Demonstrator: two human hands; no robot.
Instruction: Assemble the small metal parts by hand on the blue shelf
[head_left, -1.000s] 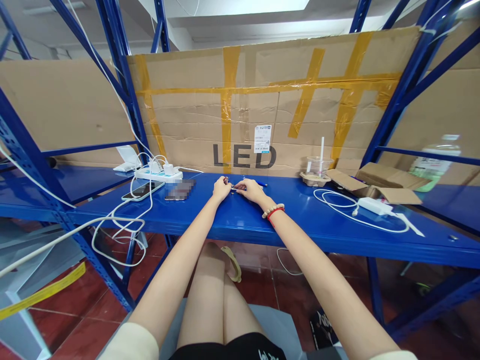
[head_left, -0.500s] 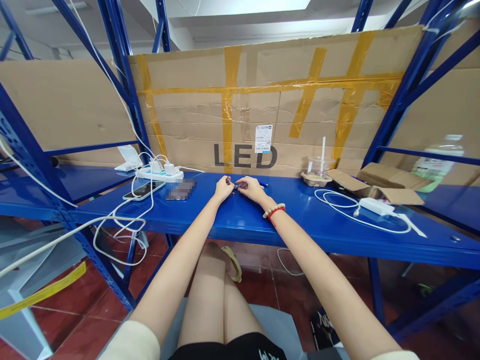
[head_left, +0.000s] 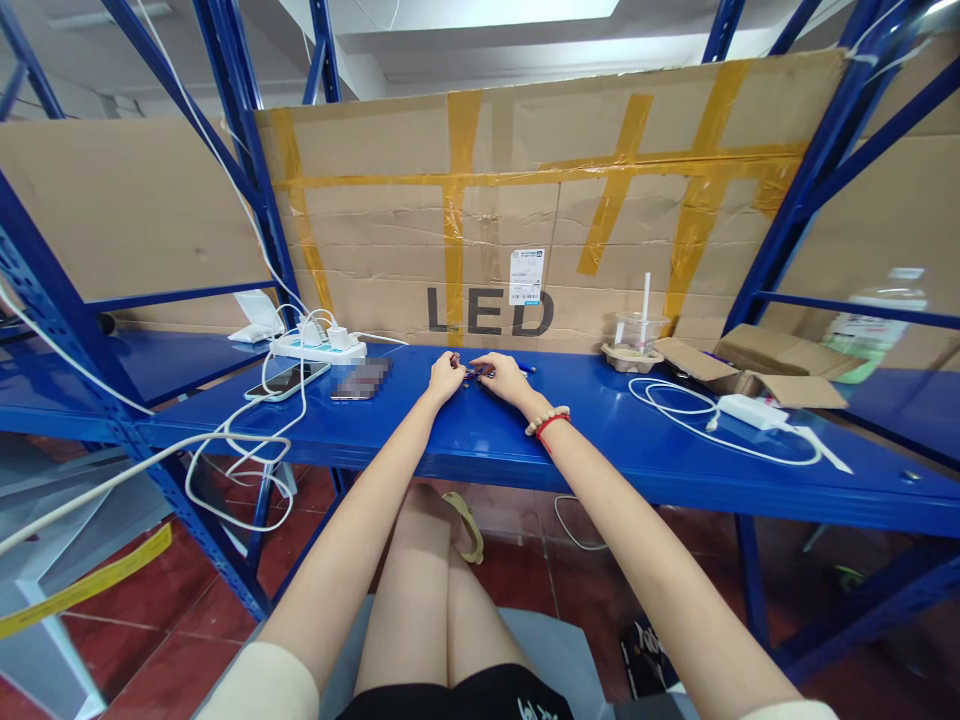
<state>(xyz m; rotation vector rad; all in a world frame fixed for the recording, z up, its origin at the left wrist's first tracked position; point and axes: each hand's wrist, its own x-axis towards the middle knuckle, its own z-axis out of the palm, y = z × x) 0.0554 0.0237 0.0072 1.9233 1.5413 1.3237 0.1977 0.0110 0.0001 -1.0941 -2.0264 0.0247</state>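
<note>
Both arms reach forward onto a blue metal shelf [head_left: 480,440]. My left hand [head_left: 444,379] and my right hand [head_left: 505,378] rest close together near the back of the shelf, fingers curled in a pinch. Between them lies a small dark object [head_left: 474,373], too small to name; both hands hold it. A blue pen [head_left: 521,368] lies just behind my right hand. My right wrist wears a bead bracelet and a red string [head_left: 547,421].
A phone [head_left: 286,381], a white power strip [head_left: 318,348] with chargers and loose white cables are to the left. A plastic cup with a straw [head_left: 637,335], an open cardboard box [head_left: 750,365] and a white charger with cable [head_left: 750,411] are to the right. A taped cardboard sheet marked LED [head_left: 525,200] backs the shelf.
Both hands have shifted slightly away from me along the shelf while keeping hold of the small object. Nothing else has moved.
</note>
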